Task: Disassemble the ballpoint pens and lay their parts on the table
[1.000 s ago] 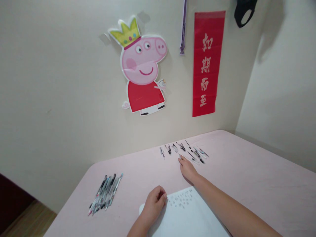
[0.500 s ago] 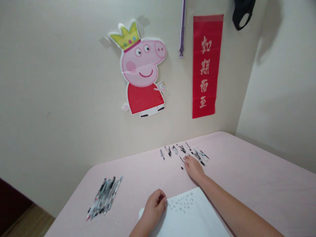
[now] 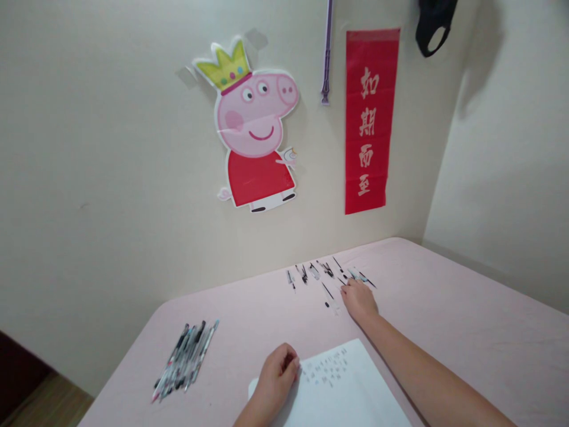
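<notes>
My right hand (image 3: 360, 300) reaches to the back of the table, among pen parts laid out there. Its fingers are closed down at the surface; what they hold, if anything, is hidden. Just left of it lie a dark thin refill (image 3: 328, 290), a small black cap (image 3: 327, 305) and a clear part (image 3: 336, 309). Other pen parts (image 3: 363, 279) show beyond the hand, partly covered by it. My left hand (image 3: 280, 370) rests curled on the upper left of a white sheet of paper (image 3: 351, 397) bearing handwritten marks (image 3: 326, 369). Nothing shows in its closed fingers.
A pile of several pens (image 3: 186, 359) lies at the left of the pink-covered table (image 3: 240, 338). More groups of pen parts (image 3: 311, 271) line the back edge near the wall. On the wall are a pig cutout (image 3: 260, 181) and a red banner (image 3: 368, 139).
My right hand has shifted right and slightly nearer, over the right-hand pen parts. A clear part now shows beside the refill and cap. My left hand stays on the paper.
</notes>
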The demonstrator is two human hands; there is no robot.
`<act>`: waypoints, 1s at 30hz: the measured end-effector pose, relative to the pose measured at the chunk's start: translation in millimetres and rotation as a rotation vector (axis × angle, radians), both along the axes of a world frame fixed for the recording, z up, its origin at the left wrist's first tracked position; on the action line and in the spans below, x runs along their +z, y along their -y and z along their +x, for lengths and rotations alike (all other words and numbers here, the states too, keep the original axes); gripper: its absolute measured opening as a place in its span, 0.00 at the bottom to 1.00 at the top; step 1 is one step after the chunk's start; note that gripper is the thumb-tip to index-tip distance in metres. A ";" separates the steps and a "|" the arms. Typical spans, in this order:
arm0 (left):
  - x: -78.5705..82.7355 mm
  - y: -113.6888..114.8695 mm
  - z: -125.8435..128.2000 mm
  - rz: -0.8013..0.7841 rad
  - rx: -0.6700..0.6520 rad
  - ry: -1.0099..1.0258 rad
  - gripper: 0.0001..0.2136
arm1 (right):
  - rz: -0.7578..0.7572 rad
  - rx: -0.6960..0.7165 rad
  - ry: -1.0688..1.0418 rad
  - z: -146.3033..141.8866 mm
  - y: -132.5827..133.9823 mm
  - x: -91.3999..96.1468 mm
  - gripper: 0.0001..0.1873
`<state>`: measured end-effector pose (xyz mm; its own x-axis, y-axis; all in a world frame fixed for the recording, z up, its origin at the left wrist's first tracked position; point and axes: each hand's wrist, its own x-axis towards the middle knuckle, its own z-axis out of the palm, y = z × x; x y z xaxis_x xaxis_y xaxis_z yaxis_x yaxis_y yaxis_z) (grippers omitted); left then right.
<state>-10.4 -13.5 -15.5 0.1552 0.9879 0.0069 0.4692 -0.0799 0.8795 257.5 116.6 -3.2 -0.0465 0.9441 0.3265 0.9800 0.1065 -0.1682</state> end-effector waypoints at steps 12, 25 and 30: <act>4.4 0.8 1.0 -0.027 0.008 0.013 0.07 | -0.047 -0.131 -0.028 -1.9 3.5 2.0 0.16; 4.6 1.4 2.1 0.005 0.017 -0.019 0.06 | 0.037 0.053 -0.077 -25.2 20.4 20.7 0.13; 0.4 1.7 0.7 0.010 -0.005 -0.009 0.06 | -0.134 0.371 -0.223 -81.6 59.6 26.0 0.13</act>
